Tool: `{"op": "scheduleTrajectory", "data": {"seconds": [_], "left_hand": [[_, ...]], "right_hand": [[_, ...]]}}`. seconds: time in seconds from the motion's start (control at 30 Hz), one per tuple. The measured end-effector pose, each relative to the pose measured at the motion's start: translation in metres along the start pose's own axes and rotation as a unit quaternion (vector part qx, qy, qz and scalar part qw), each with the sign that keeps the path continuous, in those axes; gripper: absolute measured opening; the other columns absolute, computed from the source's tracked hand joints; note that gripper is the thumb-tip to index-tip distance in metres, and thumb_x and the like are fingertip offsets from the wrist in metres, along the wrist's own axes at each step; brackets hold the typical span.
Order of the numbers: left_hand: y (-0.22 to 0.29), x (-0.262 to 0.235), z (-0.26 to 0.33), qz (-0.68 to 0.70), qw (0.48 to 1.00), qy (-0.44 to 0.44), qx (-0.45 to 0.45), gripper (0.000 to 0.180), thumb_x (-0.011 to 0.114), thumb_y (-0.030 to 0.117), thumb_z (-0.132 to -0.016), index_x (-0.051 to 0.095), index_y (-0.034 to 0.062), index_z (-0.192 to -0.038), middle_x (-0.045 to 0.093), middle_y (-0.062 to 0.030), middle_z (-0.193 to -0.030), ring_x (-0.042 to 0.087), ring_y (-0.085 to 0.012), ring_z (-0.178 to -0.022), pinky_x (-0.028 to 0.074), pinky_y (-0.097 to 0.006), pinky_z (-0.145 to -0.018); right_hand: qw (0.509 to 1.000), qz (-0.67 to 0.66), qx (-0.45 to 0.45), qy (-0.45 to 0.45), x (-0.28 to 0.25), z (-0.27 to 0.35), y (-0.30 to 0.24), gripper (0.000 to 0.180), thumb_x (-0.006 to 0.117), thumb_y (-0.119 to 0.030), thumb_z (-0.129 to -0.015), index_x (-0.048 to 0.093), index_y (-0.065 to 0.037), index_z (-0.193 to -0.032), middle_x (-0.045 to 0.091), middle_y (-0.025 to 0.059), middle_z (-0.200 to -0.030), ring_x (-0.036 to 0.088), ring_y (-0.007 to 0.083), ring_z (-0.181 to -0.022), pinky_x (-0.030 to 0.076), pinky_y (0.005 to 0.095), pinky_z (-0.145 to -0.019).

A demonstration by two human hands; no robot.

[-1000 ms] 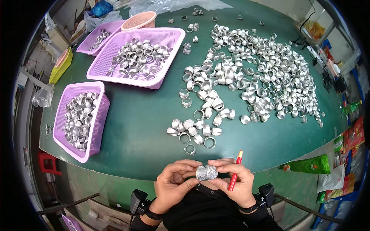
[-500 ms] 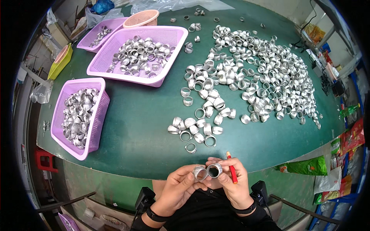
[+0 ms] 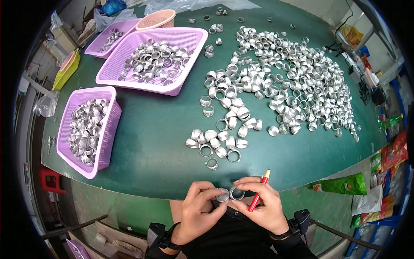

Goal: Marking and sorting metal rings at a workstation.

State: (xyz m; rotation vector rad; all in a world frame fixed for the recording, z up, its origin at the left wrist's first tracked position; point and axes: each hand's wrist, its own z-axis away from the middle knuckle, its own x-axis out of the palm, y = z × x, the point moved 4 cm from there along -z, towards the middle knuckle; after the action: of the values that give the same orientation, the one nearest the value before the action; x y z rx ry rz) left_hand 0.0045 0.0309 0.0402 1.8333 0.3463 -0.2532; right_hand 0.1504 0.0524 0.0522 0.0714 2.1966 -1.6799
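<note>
At the table's near edge my left hand [image 3: 196, 211] pinches a silver metal ring [image 3: 223, 197] between thumb and fingers. Close beside it, my right hand [image 3: 268, 211] grips a second metal ring [image 3: 236, 198], its round opening facing up. A red pencil-like marker [image 3: 255, 202] with a pale yellow end is tucked in the right hand too, slanting between the fingers. Just beyond both hands lies a small group of loose rings [image 3: 211, 163] on the green table [image 3: 151, 146].
A wide heap of metal rings [image 3: 319, 82] covers the table's right side. Purple baskets [image 3: 113, 125] with rings stand at the left, the larger one [image 3: 174, 90] farther back. A peach basket [image 3: 156, 18] and yellow basket [image 3: 69, 73] sit behind. Snack bags [image 3: 340, 185] hang at right.
The two rings have tilted and parted slightly. My left fingers have curled over their ring, and the red marker has swung to slant up and right.
</note>
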Motion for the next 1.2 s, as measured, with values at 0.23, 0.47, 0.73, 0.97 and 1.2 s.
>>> {"op": "scheduleTrajectory", "data": {"seconds": [0.23, 0.47, 0.73, 0.97, 1.2], "left_hand": [[-0.025, 0.012, 0.01, 0.441, 0.846, -0.081, -0.288, 0.033, 0.056, -0.004, -0.073, 0.048, 0.0031, -0.104, 0.051, -0.0095, -0.095, 0.053, -0.0155, -0.079, 0.045, -0.024, -0.065], [-0.015, 0.02, 0.028, 0.584, 0.621, -0.215, -0.476, 0.02, 0.044, 0.017, -0.088, 0.044, 0.0068, -0.105, 0.051, -0.0082, -0.098, 0.052, -0.0123, -0.071, 0.038, -0.017, -0.048], [0.01, -0.067, -0.121, 0.255, 0.943, -0.079, -0.197, 0.037, 0.056, 0.018, -0.081, 0.043, 0.0056, -0.113, 0.054, -0.0106, -0.097, 0.057, -0.0177, -0.081, 0.048, -0.023, -0.054], [0.008, -0.095, -0.165, -0.169, 0.985, -0.015, 0.018, 0.022, 0.063, 0.012, -0.072, 0.059, 0.0028, -0.092, 0.059, -0.0068, -0.09, 0.055, -0.0146, -0.08, 0.043, -0.028, -0.067], [-0.02, -0.018, -0.062, -0.241, 0.951, -0.169, 0.097, 0.018, 0.067, 0.01, -0.064, 0.061, 0.0025, -0.079, 0.053, -0.0084, -0.081, 0.053, -0.0254, -0.074, 0.044, -0.033, -0.063]], "right_hand": [[1.0, -0.013, -0.001, 0.008, -0.004, 0.002, -0.001, 0.035, 0.071, -0.001, -0.061, 0.054, -0.002, -0.092, 0.057, 0.0124, -0.093, 0.057, 0.0232, -0.086, 0.046, 0.0299, -0.071], [0.992, -0.12, -0.033, -0.02, -0.008, 0.001, -0.005, 0.036, 0.074, -0.005, -0.061, 0.054, -0.001, -0.091, 0.058, 0.0133, -0.094, 0.059, 0.0218, -0.083, 0.048, 0.0296, -0.071], [0.986, -0.145, 0.05, 0.063, -0.016, 0.012, 0.019, 0.028, 0.07, -0.003, -0.065, 0.052, -0.002, -0.087, 0.059, 0.0118, -0.088, 0.057, 0.0162, -0.074, 0.047, 0.0261, -0.065], [0.997, -0.029, 0.043, 0.055, -0.015, 0.009, 0.029, 0.024, 0.068, -0.001, -0.067, 0.053, -0.003, -0.086, 0.058, 0.0088, -0.082, 0.053, 0.0143, -0.065, 0.043, 0.0247, -0.056], [0.992, 0.088, -0.049, 0.079, 0.002, -0.026, 0.035, 0.025, 0.06, 0.007, -0.06, 0.055, -0.004, -0.082, 0.058, 0.0082, -0.081, 0.051, 0.027, -0.072, 0.042, 0.0318, -0.065]]}}
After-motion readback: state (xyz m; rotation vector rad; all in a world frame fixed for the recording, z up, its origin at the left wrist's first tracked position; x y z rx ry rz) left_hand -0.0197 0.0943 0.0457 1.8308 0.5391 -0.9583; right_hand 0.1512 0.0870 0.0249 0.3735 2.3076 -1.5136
